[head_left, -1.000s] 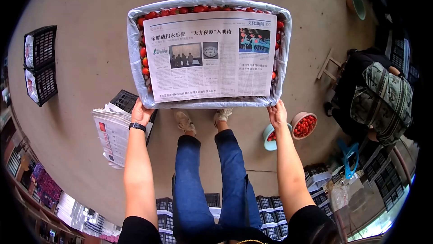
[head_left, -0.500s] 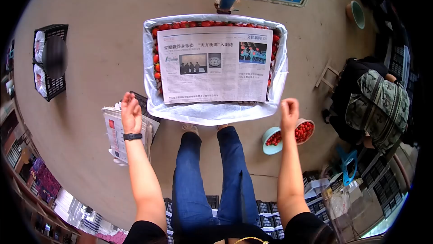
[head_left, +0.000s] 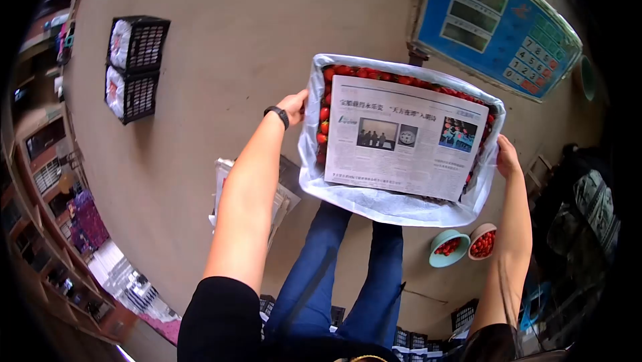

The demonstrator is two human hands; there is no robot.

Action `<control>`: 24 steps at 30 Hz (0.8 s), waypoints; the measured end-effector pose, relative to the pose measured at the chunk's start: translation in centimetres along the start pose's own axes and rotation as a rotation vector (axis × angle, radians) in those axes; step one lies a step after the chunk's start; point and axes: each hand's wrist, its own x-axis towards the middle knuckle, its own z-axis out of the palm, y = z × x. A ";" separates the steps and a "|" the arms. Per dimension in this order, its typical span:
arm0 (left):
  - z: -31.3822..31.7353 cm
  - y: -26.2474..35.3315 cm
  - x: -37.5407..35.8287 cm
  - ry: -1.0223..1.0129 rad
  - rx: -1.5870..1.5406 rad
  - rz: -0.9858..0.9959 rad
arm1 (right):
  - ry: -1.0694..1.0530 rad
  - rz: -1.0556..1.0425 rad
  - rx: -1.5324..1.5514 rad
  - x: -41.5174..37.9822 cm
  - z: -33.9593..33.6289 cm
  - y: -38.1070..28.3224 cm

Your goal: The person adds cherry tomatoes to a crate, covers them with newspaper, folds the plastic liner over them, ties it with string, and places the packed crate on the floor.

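Note:
A crate lined with white sheeting (head_left: 401,209) is between my hands in the head view, slightly rotated. Small red fruits (head_left: 324,128) fill it, showing around a printed newspaper sheet (head_left: 394,141) that covers most of them. My left hand (head_left: 293,106), below a black wristband, grips the crate's left side with its fingertips hidden behind the liner. On the opposite side, my right hand (head_left: 508,157) is closed at the crate's right wall, its fingers partly out of sight.
Beyond the crate stands a blue scale display (head_left: 495,28). Two stacked-looking black crates (head_left: 140,68) sit on the floor at left. Newspapers (head_left: 284,195) lie by my legs. A green bowl (head_left: 449,248) and a pink bowl (head_left: 483,242) hold red fruit. A person (head_left: 582,208) is at right.
Both hands, apart from the crate and raised beside it before, now grip its sides. My view has turned, so the crate and scale appear farther right.

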 end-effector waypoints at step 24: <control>-1.0 -4.0 -8.6 0.580 0.420 0.867 | 0.710 -0.450 -0.699 -9.8 1.7 6.5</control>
